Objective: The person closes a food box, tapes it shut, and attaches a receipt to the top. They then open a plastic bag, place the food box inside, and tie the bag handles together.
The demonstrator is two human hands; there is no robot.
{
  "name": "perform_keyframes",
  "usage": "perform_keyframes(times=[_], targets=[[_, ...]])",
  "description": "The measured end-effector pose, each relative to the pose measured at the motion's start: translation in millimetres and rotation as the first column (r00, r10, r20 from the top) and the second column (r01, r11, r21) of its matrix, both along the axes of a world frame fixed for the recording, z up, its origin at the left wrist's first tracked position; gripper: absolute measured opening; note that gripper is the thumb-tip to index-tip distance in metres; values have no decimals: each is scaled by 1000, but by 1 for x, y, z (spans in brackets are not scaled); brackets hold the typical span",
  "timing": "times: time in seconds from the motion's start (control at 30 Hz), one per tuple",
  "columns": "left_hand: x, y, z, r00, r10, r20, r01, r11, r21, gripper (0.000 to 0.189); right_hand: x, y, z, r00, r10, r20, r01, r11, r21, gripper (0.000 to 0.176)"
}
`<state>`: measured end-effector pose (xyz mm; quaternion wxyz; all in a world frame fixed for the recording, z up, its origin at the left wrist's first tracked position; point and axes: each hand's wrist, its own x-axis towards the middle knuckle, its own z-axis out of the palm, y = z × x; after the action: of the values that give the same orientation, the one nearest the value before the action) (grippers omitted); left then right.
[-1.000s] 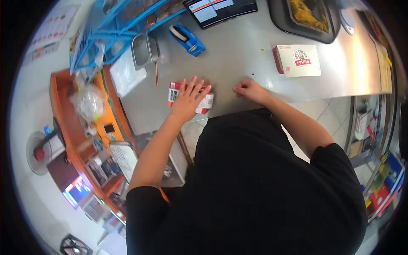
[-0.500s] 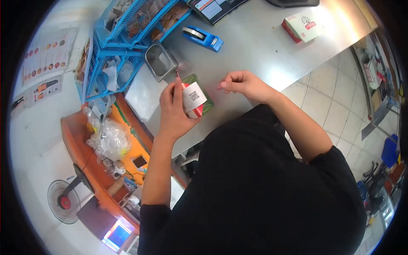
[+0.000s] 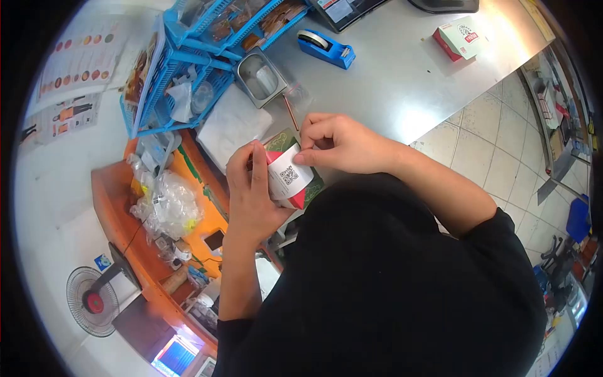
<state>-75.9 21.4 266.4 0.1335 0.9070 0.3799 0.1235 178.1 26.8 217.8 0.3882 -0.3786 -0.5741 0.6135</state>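
My left hand (image 3: 248,195) is closed around a small red and green cardboard box (image 3: 298,200), holding it tilted above the counter's near edge; the palm and fingers hide part of it. Across the box's face lies a white paper label (image 3: 287,175) with a printed QR code. At the label's upper right corner is my right hand (image 3: 339,141), fingers curled and thumb pressed on the label's edge. A thin reddish-brown stick (image 3: 291,112) lies on the counter just beyond, beside clear plastic (image 3: 301,97).
A steel counter (image 3: 389,75) carries a blue tape dispenser (image 3: 326,48), a metal container (image 3: 260,77) and another box (image 3: 458,39). Blue baskets (image 3: 207,75) stand back left. White sheets (image 3: 233,125) lie below them. Left is an orange shelf with plastic bags (image 3: 169,201).
My right hand has moved left and down to the label's corner, where it was apart from the box before. My left hand has brought the box nearer my body. The view has shifted slightly.
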Motion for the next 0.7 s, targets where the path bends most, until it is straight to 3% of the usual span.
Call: perform_keyframes(times=[0.23, 0.43, 0.5, 0.7], targets=[[-17, 3, 5, 999, -35, 29, 34, 998, 47, 130, -12, 1, 11, 993, -24, 118, 19, 999, 48, 32], [-31, 5, 5, 997, -60, 50, 58, 998, 38, 132, -6, 13, 11, 981, 167, 100, -158, 983, -95, 23], [-33, 4, 5, 996, -73, 41, 72, 997, 20, 133, -4, 17, 0, 966, 251, 65, -242, 963, -120, 33], [-39, 1, -7, 978, -54, 203, 56, 998, -5, 133, -3, 23, -11, 959, 279, 54, -266, 949, -172, 28]])
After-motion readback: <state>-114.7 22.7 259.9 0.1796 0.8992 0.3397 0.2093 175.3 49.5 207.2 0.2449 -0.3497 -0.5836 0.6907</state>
